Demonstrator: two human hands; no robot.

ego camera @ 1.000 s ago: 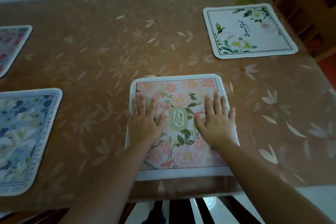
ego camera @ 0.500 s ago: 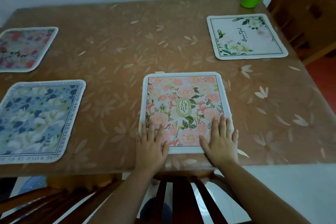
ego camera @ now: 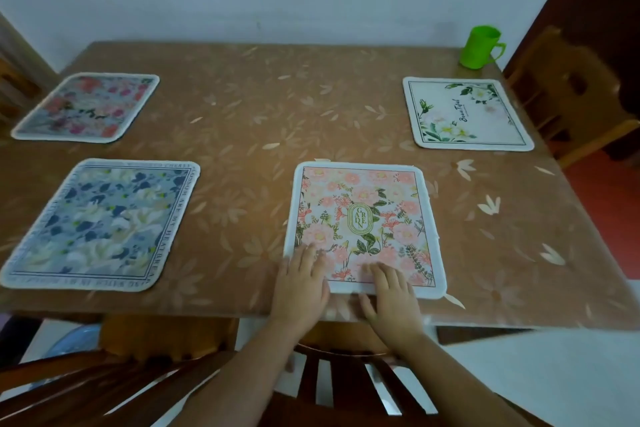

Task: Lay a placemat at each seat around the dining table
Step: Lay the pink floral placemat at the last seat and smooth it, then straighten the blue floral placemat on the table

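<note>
Brown and leaf-patterned, the dining table fills the middle of the frame beneath a pale wall, its near edge running across the lower third. Both hands lie flat with fingers spread, gripping nothing: the left hand rests on the lower-left corner of the pink floral placemat, its fingertips on the print and its palm over the table's edge, while the right hand covers the mat's lower border just right of the left one, the heel of the hand reaching past the mat toward the table edge. That pink mat, marked with an oval "GARDEN" emblem at its centre, lies flat at lower centre, its near border close to the table's near edge. To its left, in the lower-left part of the frame, lies a blue and white floral placemat with lettering round its border. Above that, at upper left, sits a placemat with red and pink blossoms, blurred. At upper right lies a white placemat with green leaves, and just beyond it, near the far right corner of the table, stands a green cup with its handle to the right. Dark wooden chair backs show below the table edge, under the forearms, and a lighter wooden chair stands at the right edge.
</note>
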